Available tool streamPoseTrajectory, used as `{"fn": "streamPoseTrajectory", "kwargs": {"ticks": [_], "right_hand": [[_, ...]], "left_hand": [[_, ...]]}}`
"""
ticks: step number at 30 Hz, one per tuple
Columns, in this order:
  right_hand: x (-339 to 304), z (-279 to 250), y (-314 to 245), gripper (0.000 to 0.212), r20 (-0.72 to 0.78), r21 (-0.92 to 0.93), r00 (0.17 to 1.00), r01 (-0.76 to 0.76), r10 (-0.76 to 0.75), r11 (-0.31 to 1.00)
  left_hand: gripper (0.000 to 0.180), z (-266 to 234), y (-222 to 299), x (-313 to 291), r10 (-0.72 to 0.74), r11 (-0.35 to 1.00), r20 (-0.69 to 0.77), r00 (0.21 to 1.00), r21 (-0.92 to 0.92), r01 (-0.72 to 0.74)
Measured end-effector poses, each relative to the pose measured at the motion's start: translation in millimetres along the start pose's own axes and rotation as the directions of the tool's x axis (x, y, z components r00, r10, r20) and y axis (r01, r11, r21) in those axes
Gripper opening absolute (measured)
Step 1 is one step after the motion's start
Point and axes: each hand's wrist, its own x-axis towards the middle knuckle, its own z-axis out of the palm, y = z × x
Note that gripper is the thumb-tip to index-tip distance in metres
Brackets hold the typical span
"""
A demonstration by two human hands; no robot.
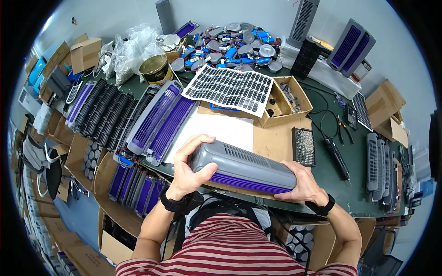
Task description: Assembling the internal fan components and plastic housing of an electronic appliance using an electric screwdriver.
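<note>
I am gripping a long grey housing [244,166] with a purple underside, left hand [189,171] clasping one end, right hand [301,184] cupping the other. Its long axis is running left to right above the table [354,184] edge; my fingers are hiding both end faces.

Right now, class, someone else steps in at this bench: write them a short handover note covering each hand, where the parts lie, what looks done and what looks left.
Left hand: grips the near end of the grey and purple housing, thumb over the top.
Right hand: steadies the far end from the side.
The housing lies lengthwise at the front edge of the table, over a cardboard sheet.
Done, by the look of it: finished grey units stacked on the right.
Left: open purple trays on the left, more in the carton below. The electric screwdriver lies untouched on the right.
</note>
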Motion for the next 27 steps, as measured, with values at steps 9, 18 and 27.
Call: {"fn": "streamPoseTrajectory", "kwargs": {"ticks": [9, 18, 27], "right_hand": [[62.8, 24.6, -70.0, 0.093, -0.001, 0.157, 0.984, 0.175, -0.177, 0.972], [237.1, 71.1, -99.5, 0.037, 0.075, 0.543, 0.897, 0.329, -0.435, 0.773], [305.9, 128.0, -80.3, 0.013, -0.135, -0.227, 0.926, 0.317, -0.352, 0.921]], "left_hand": [[0.135, -4.1, 22.2, -18.3, 0.095, 0.796, -0.357, 0.929, -0.533, -0.286], [0.075, -82.5, -10.8, -38.5, -0.138, 0.934, -0.528, 0.838, -0.35, -0.067], [0.059, -84.9, -44.7, -21.2, -0.132, 0.971, -0.632, 0.764, -0.237, -0.028]]}}
